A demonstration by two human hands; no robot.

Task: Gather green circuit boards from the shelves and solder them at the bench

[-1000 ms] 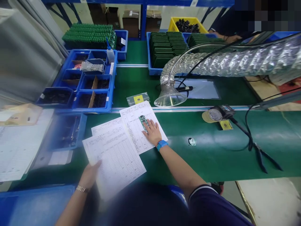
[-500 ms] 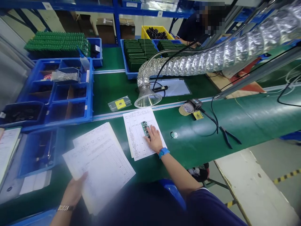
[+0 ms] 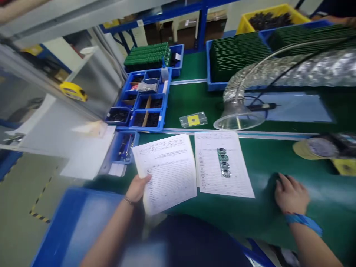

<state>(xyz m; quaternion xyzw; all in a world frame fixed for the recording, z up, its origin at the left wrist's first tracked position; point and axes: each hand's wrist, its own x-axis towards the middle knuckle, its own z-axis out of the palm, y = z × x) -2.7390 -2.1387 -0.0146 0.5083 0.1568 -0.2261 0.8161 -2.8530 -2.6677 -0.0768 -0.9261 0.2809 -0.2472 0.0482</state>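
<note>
My left hand (image 3: 139,188) is closed on the edge of several printed paper sheets (image 3: 169,172), thumb on top, and holds them tilted above the bench. Beside them, another printed form (image 3: 204,142) lies flat on the green mat. A strip of small green circuit boards (image 3: 224,163) rests on that form, touched by neither hand. Over to the right, my right hand (image 3: 292,194) is down at the mat with its fingers curled and pressed together. What its fingertips pinch, if anything, is hidden. The small round board seen earlier does not show now.
A blue divided bin (image 3: 164,111) and a small blue tray (image 3: 136,142) stand at left. A foil duct's clear hood (image 3: 239,120) hangs behind the form. Blue crates of green boards (image 3: 217,87) stand at the back; a tape roll (image 3: 302,150) lies at right.
My right hand has left the circuit board strip and moved right onto the mat. My left hand has raised the sheets beside the flat form. The view has swung left.
</note>
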